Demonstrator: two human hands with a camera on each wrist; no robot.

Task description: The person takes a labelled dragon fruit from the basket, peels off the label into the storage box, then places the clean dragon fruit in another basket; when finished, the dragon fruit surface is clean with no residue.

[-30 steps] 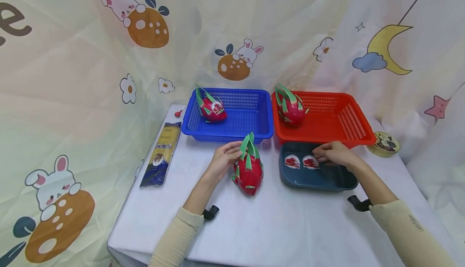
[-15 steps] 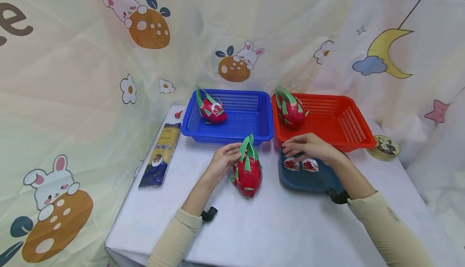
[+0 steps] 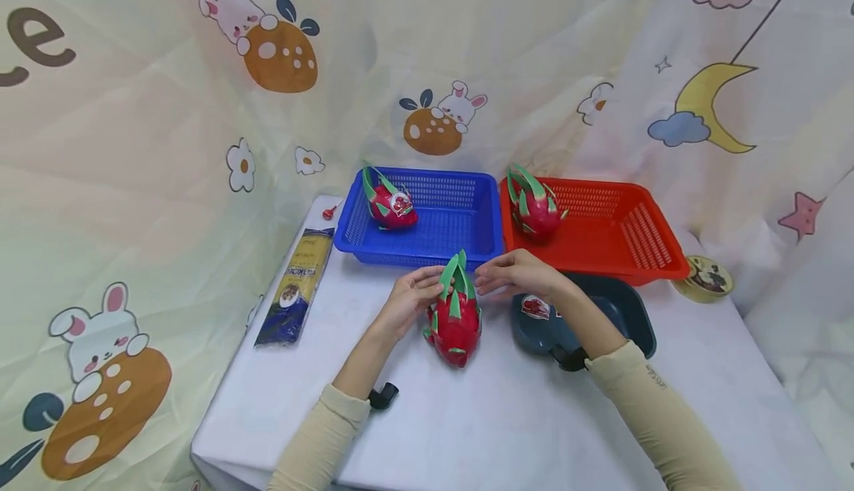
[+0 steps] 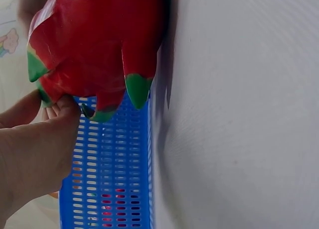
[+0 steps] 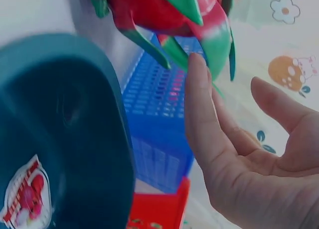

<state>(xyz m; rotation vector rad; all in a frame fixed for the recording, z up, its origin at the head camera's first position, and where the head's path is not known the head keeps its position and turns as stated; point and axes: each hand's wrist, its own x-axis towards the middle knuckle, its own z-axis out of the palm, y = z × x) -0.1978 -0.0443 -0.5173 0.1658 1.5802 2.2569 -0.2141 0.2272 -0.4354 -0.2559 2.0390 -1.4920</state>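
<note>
A red dragon fruit [image 3: 456, 331] with green leaf tips stands in the middle of the white table. From its left side my left hand [image 3: 407, 302] pinches one of its leaves, thumb and fingers visible in the left wrist view [image 4: 40, 144]. My right hand [image 3: 520, 274] is at the fruit's right, fingers straight and thumb apart, fingertips near the leaves in the right wrist view; nothing shows between them. Under the right forearm lies a dark teal tray [image 3: 640, 320] with round dragon-fruit stickers, one sticker [image 3: 536, 306] showing plainly, another partly hidden.
Behind stand a blue basket [image 3: 460, 235] and a red basket [image 3: 600, 246], each with one dragon fruit; the blue basket's fruit [image 3: 394, 207] wears a sticker. A pasta packet [image 3: 296, 287] and small red item [image 3: 329, 213] lie left. A round tin [image 3: 707, 279] sits right.
My right hand has lifted out of the teal tray and moved left to beside the dragon fruit. The left hand stays at the leaves.
</note>
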